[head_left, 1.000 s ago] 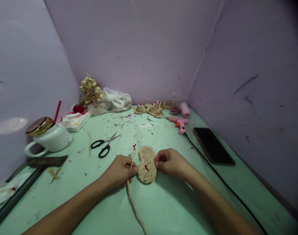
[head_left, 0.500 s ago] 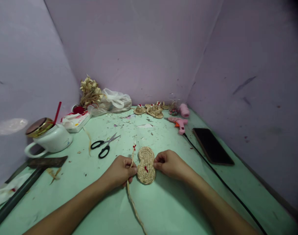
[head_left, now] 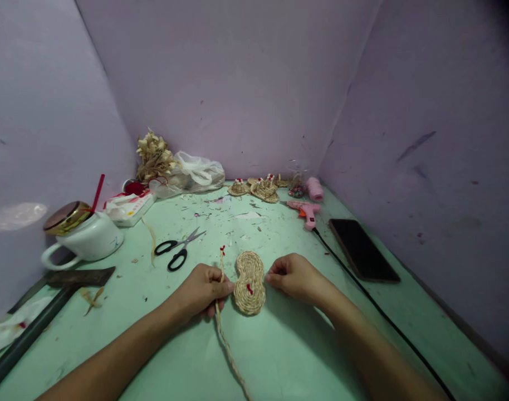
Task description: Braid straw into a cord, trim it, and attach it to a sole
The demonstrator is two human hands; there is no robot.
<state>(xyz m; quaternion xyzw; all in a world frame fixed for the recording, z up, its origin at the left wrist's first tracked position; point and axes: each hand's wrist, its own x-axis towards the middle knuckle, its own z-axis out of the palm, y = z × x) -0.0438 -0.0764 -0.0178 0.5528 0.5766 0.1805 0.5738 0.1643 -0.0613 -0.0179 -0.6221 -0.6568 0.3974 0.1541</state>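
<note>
A figure-eight-shaped coiled straw piece [head_left: 249,270] lies flat on the green tabletop, with a small red mark in its lower lobe. At its left, my left hand [head_left: 208,287] is closed around a braided straw cord [head_left: 226,348]. The cord's upper end, tied with red thread [head_left: 223,248], sticks up past the fingers, and its long tail runs down out of the frame. The left thumb tip is beside the coil's edge. On the right side, my right hand [head_left: 294,278] is closed in a pinch just off the coil, with nothing visible in the fingers.
Black-handled scissors [head_left: 180,250] lie to the left, near a hammer [head_left: 62,287] and a white mug [head_left: 89,239]. A pink glue gun [head_left: 307,213], its black cord [head_left: 375,306] and a phone [head_left: 363,249] are on the right. Small straw pieces [head_left: 264,189] sit at the back.
My right fingertips have drawn slightly away from the coil's right edge. My left hand and the cord's red-tied end have shifted a little left.
</note>
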